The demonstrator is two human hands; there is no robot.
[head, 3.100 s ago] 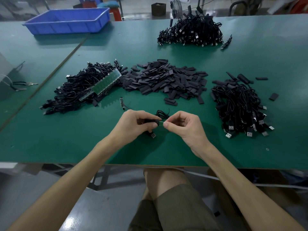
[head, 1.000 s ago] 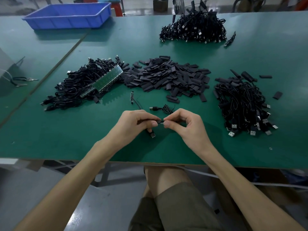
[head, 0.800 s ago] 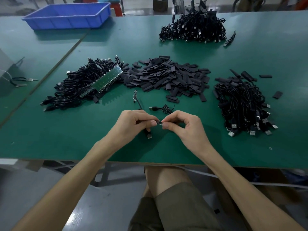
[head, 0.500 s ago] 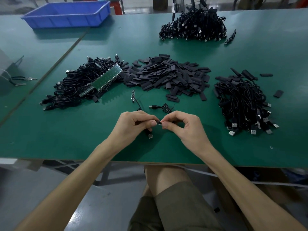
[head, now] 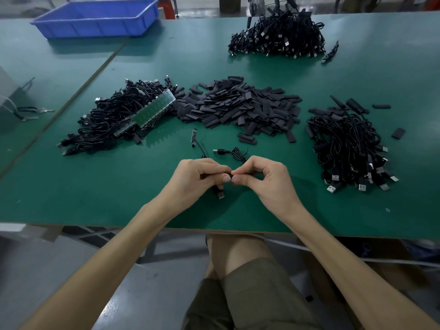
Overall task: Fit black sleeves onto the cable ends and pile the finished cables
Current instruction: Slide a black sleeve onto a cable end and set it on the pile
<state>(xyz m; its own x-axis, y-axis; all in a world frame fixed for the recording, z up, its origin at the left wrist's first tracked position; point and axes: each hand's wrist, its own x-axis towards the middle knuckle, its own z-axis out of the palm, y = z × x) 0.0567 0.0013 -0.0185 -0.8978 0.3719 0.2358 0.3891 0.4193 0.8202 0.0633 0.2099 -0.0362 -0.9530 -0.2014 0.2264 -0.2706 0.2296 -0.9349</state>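
Left hand [head: 200, 178] and right hand [head: 264, 181] pinch a cable end [head: 223, 174] together, sleeve hidden — skewed push could buckle it; USB plug [head: 220, 194] dangling under the pinch may snag.

Green-surfaced worktop [head: 100, 191], with a bare brown board edge along its near side. A second green worktop [head: 42, 67] abuts its left edge at a straight seam. A blue plastic tray [head: 95, 29] sits at the far edge, mostly on the second worktop. Grey, scuffed concrete floor [head: 71, 270] below. Lighting even.
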